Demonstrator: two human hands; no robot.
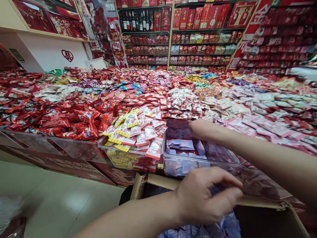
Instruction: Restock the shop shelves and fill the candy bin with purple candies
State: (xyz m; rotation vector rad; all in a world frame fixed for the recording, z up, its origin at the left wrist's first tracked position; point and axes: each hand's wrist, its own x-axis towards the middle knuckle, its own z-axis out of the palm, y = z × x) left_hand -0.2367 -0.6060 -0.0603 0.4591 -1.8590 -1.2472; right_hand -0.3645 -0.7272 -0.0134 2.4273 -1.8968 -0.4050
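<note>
I see left hand (208,195) curled above carton (160,181), lower centre; right hand (201,129) over clear bin (220,152), mid-frame. Cannot tell either grip. Lilac packets (186,144) lie in both containers.

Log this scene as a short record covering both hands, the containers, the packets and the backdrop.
Left hand: above the cardboard box, curled; grip unclear
Right hand: at the far side of the clear bin; grip hidden
Clear bin: purple packets low inside
Cardboard box: more purple packets, nearer the camera
Left of bin: heaped yellow and pink packets
Backdrop: shelves with bottles, red boxes
</note>
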